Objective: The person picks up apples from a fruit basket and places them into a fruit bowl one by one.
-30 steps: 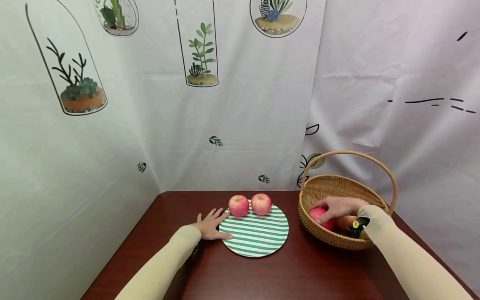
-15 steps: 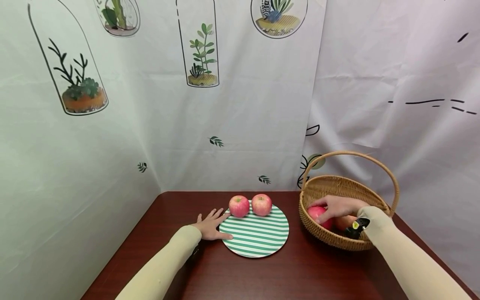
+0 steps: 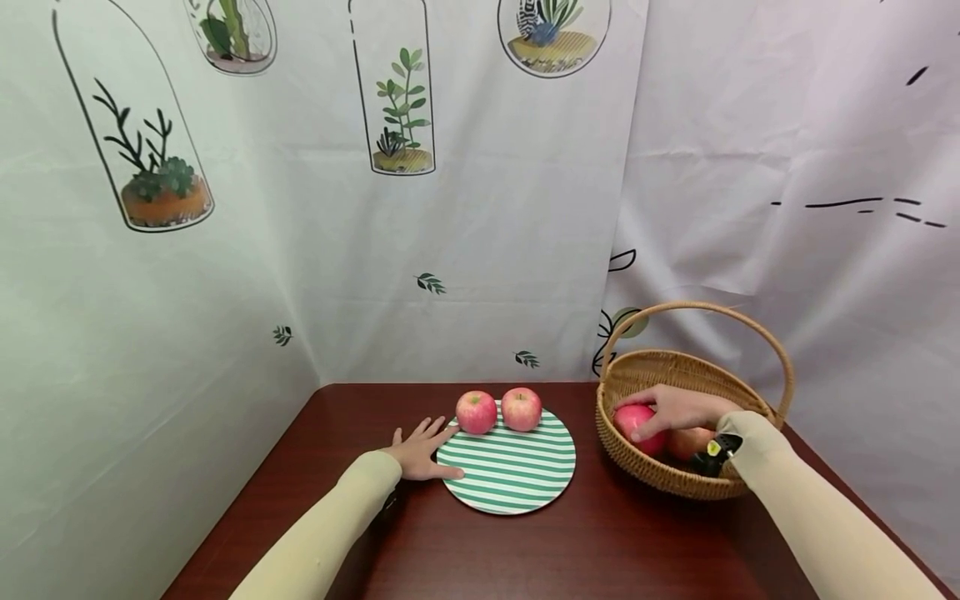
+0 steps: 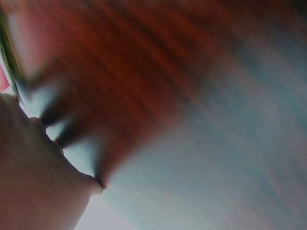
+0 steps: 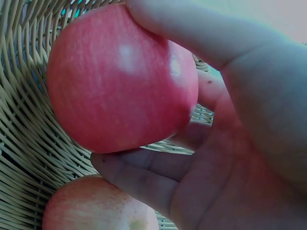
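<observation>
Inside the wicker basket [image 3: 652, 479], my right hand [image 3: 678, 408] grips a red apple [image 5: 115, 81], thumb on one side and fingers curled round the other. Below it in the right wrist view lies a second, paler apple [image 5: 96, 206] on the basket's woven bottom. My left hand [image 3: 420, 454] lies flat with spread fingers at the left edge of a round placemat [image 3: 510, 475] with green and white stripes. Two apples sit side by side at the placemat's far edge, a left one [image 3: 476, 412] and a right one [image 3: 521, 409]. The left wrist view shows my left hand [image 4: 38, 177] against the dark red tabletop.
The basket's tall arched handle [image 3: 705, 306] rises over my right hand. The dark red table [image 3: 570, 550] meets a white curtain [image 3: 480, 225] printed with plants at the back and sides.
The right hand has risen slightly with the red apple, and more of the paler apple behind it shows in the basket. The left hand and the two placemat apples have stayed put.
</observation>
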The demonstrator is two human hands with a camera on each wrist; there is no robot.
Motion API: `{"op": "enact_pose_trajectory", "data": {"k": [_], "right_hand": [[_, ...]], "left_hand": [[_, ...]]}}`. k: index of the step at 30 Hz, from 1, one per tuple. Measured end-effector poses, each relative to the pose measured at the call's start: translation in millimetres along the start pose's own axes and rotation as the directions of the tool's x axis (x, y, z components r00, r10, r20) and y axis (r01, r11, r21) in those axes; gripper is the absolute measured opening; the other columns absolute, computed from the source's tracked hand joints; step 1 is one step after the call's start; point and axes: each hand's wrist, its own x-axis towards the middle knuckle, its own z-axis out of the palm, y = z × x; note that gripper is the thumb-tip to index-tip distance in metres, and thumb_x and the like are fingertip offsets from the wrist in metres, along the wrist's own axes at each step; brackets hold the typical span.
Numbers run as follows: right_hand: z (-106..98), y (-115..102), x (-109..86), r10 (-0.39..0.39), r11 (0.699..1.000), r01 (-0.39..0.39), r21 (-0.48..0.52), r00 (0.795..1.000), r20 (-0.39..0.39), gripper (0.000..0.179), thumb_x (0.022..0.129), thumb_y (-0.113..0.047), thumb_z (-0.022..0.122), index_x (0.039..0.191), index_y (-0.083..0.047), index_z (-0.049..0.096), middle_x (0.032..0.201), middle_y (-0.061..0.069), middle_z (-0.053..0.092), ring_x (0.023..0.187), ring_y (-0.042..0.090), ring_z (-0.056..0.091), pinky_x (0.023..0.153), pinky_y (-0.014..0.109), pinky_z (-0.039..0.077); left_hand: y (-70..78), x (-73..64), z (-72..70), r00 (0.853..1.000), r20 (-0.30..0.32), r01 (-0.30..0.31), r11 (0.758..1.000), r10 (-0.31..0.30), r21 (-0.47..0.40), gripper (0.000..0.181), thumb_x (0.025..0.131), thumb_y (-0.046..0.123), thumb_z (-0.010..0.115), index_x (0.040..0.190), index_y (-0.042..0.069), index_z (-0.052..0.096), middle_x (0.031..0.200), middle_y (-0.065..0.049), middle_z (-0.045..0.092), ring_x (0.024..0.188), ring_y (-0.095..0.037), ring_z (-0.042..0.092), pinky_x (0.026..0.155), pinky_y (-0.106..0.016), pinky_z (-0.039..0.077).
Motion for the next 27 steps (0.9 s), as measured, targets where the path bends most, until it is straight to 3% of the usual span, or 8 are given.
{"op": "enact_pose_trajectory", "data": {"k": [8,16,27], "right_hand": [[-6,-4,-3.3,0.018,0.999,-0.018,0.046,1.000,-0.015,0.068,0.086,-0.035,0.080,0.143,-0.007,0.057,0.111,0.007,0.067,0.094,0.020,0.062,0.077,0.030,0.052],[-14,-10,-9.1,0.010,0.999,-0.009,0.039,0.999,-0.038,0.066,0.086,-0.035,0.081,0.143,-0.010,0.057,0.104,0.007,0.066,0.076,0.015,0.061,0.060,0.029,0.051],[-21,-16,-17.1,-0.005,0.999,0.007,0.033,0.999,-0.040,0.066,0.087,-0.033,0.080,0.144,-0.009,0.056,0.115,0.007,0.067,0.094,0.018,0.063,0.077,0.029,0.052]], "left_hand": [[-1.1,1.2,-0.6,1.000,0.014,0.027,0.999,-0.028,0.038,0.101,0.080,0.082,0.057,0.162,0.033,0.022,0.170,-0.005,0.015,0.157,-0.034,0.009,0.115,-0.074,0.006],[-5.3,6.5,3.7,0.999,0.003,0.033,0.999,-0.034,0.023,0.101,0.079,0.084,0.057,0.161,0.036,0.023,0.170,-0.003,0.014,0.157,-0.032,0.007,0.115,-0.073,0.004],[-5.3,6.6,6.4,0.999,-0.005,0.034,0.999,-0.034,0.020,0.102,0.078,0.084,0.057,0.161,0.035,0.025,0.170,-0.004,0.016,0.157,-0.034,0.009,0.114,-0.074,0.006]]}}
